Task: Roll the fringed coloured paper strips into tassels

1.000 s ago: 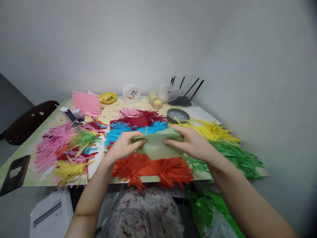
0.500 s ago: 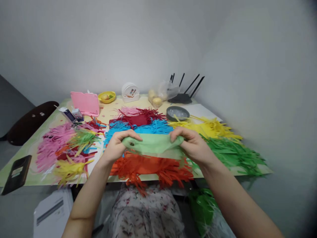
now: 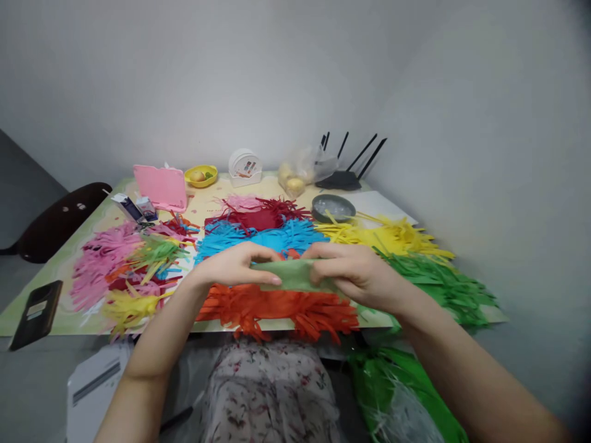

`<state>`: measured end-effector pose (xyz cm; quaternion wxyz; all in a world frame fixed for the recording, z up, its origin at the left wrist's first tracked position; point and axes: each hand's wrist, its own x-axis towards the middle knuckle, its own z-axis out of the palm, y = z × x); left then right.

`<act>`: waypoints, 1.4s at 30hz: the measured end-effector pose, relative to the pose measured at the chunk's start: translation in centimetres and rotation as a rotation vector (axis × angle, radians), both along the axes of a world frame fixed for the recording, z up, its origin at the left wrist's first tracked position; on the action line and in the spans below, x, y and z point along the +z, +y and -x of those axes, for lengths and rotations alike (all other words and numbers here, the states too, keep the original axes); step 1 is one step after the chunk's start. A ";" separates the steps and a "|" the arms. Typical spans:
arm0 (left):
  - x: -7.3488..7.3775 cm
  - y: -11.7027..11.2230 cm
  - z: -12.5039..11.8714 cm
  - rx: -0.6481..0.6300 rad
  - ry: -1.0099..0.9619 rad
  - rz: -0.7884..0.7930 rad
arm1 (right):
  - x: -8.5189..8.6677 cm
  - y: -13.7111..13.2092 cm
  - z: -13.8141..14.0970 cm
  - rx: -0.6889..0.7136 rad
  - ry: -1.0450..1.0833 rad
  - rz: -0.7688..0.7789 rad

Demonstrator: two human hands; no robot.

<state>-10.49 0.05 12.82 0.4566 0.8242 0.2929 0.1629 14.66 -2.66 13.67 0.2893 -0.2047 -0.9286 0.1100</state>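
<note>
A folded light green paper sheet [image 3: 295, 275] is held flat between both hands above the near edge of the table. My left hand [image 3: 235, 268] pinches its left end, thumb along the front. My right hand [image 3: 357, 272] grips its right end with curled fingers. Just beneath lies an orange fringed paper [image 3: 281, 307] at the table's front edge. Beyond the hands are blue fringed paper [image 3: 263, 235] and dark red fringed paper [image 3: 263, 216].
Yellow [image 3: 392, 234] and green fringed papers [image 3: 438, 280] lie right; a pink and mixed-colour pile [image 3: 124, 264] left. A grey bowl [image 3: 332, 208], router [image 3: 344, 178], pink case [image 3: 160, 187], yellow bowl [image 3: 201, 176], black phone [image 3: 37, 304] and green bag [image 3: 401, 394] are around.
The green sheet was stretched and lifted between the hands, then folded down into a narrower strip. Both hands have drawn closer together and lower.
</note>
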 end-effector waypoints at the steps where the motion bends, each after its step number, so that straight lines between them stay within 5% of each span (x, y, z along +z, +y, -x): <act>1: -0.1 0.0 -0.4 0.001 0.041 0.018 | 0.0 -0.1 -0.1 0.001 -0.040 -0.040; 4: -0.3 0.2 -0.5 0.068 0.098 0.012 | 0.1 -0.6 -1.2 -0.009 -0.177 -0.100; 9: 0.2 0.0 -0.6 0.165 0.289 -0.217 | 1.7 -1.3 -2.7 -0.148 -0.268 0.056; 13: 0.9 -1.0 -1.9 0.162 0.462 -0.482 | 1.8 -0.6 -0.4 -0.312 -0.164 0.158; 17: 1.5 -1.9 -2.2 0.191 0.625 -0.632 | 0.0 0.4 1.5 -0.387 -0.405 0.344; 23: 1.7 -2.4 -1.1 0.414 0.856 -0.948 | -2.0 0.1 -0.6 -0.582 -0.669 0.127; 27: 0.5 -2.1 -1.2 0.484 0.772 -1.079 | -1.7 -0.3 -0.5 -0.570 -0.365 -0.059; 30: -0.5 -1.6 -1.2 0.348 0.638 -1.004 | -1.6 0.3 0.9 -0.421 -0.085 -0.100; 34: -0.9 -1.3 -0.5 0.247 0.381 -0.674 | -2.1 1.5 2.0 -0.300 -0.105 0.230; 37: -0.7 -1.3 0.3 0.291 0.202 -0.340 | -2.0 1.4 1.8 -0.350 -0.070 0.439; 42: -1.0 -1.5 0.7 0.410 -0.094 0.065 | -1.6 0.3 1.1 -0.409 0.116 0.528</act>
